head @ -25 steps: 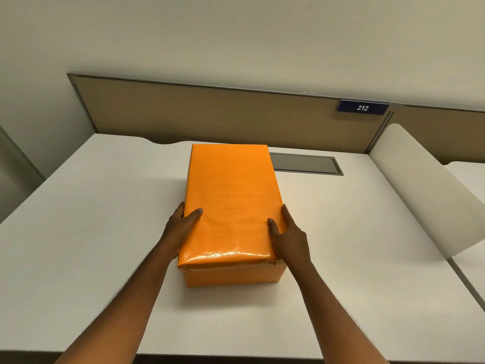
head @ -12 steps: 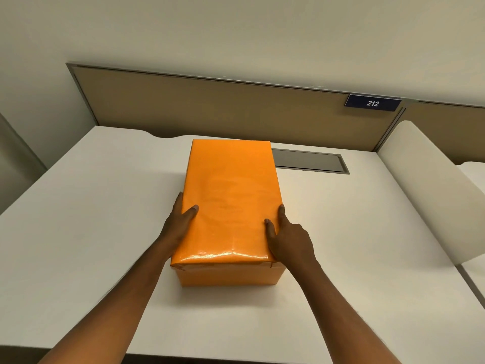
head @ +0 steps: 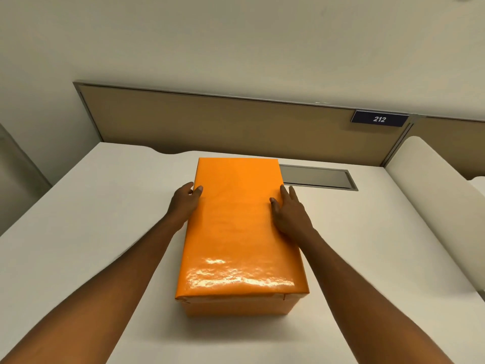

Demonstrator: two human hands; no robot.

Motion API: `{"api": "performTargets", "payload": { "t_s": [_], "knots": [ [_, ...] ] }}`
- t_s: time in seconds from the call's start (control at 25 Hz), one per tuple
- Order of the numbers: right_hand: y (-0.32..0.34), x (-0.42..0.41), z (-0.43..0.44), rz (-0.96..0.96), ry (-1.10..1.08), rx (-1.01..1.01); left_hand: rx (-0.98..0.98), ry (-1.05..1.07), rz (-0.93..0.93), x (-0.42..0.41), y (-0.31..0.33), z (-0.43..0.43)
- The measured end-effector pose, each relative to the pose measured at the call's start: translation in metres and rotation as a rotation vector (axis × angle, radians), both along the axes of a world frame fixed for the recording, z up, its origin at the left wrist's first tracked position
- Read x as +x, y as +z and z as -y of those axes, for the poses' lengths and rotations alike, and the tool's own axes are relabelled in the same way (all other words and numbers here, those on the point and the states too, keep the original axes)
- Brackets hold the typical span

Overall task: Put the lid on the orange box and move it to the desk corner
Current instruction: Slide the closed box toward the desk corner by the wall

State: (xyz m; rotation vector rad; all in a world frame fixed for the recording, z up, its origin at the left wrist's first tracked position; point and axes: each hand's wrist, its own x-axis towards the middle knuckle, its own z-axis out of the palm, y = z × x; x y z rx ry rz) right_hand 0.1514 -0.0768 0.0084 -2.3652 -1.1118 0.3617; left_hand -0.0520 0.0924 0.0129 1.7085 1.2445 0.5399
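Observation:
The orange box (head: 236, 307) stands lengthwise in the middle of the white desk (head: 78, 245), with its glossy orange lid (head: 236, 227) sitting on top and covering it. My left hand (head: 183, 203) presses against the lid's left side near the far half, thumb on the top edge. My right hand (head: 290, 211) lies against the lid's right side at about the same depth, thumb on top. Both hands clasp the box from the sides.
A grey cable hatch (head: 317, 177) is set into the desk just right of the box's far end. A tan partition (head: 223, 122) with a "212" label (head: 379, 119) runs along the back. A white curved divider (head: 433, 195) borders the right side.
Both hands have slid forward along the box's sides, from the near end toward the far half. The view has come closer to the box.

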Motion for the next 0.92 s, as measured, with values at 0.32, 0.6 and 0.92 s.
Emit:
{"api": "performTargets", "payload": {
  "t_s": [0.32, 0.6, 0.92],
  "knots": [
    [-0.027, 0.015, -0.022, 0.02, -0.06, -0.017, 0.031, 0.031, 0.053, 0.027, -0.037, -0.026],
    [-0.04, 0.015, -0.024, 0.008, -0.114, 0.051, 0.167, 0.009, 0.023, 0.029, -0.058, -0.037],
    [-0.033, 0.014, -0.024, -0.025, -0.083, 0.021, 0.133, 0.021, -0.078, 0.028, -0.04, -0.027]
  ]
}}
